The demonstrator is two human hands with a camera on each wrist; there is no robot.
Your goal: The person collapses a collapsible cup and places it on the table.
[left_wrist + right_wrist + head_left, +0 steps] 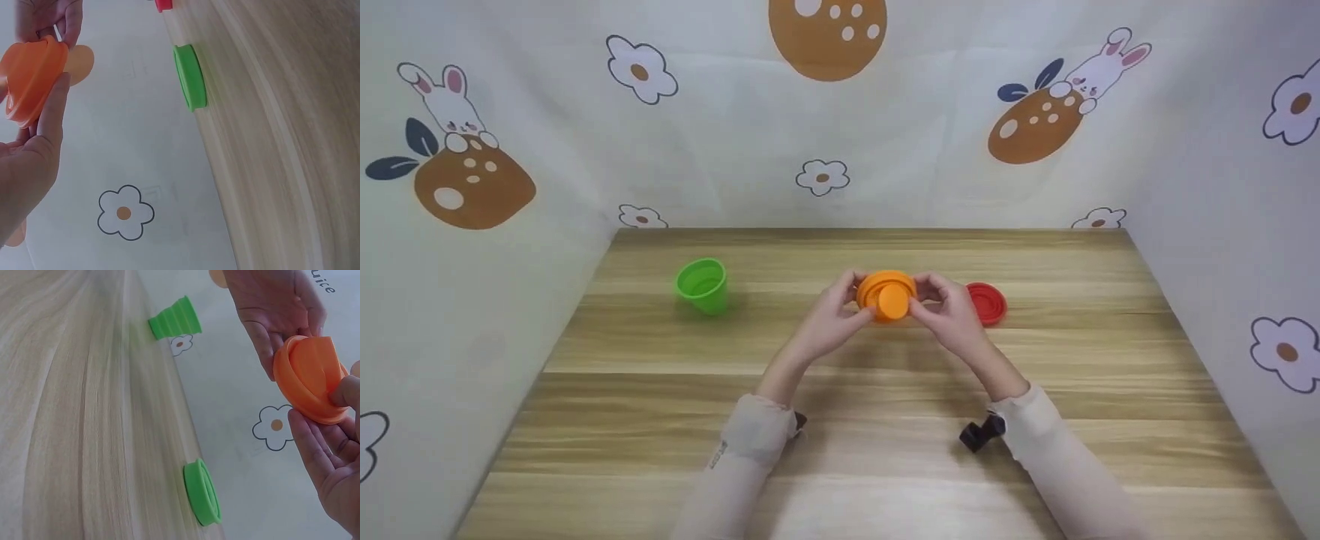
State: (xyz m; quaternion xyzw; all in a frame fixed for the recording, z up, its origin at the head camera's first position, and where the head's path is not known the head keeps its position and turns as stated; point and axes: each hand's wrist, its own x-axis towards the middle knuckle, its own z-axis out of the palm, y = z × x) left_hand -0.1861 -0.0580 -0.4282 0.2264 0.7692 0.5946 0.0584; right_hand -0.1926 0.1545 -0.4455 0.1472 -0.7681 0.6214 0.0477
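An orange collapsible cup (889,289), partly folded with its narrow base jutting out toward me, is held up over the middle of the table. My left hand (834,315) grips its left side, thumb near the jutting base and fingers behind the rim. On the opposite side my right hand (952,311) holds the cup the same way, its thumb (347,391) pressing beside the base in the right wrist view. Just beyond the right hand lies a flattened red collapsible cup (988,304), partly covered by that hand in the head view.
A green collapsible cup (703,286) stands extended at the back left of the wooden table (855,420). Both wrist views show a flattened green cup (190,77), hidden in the head view. Patterned cloth walls (720,150) enclose the table's back and sides.
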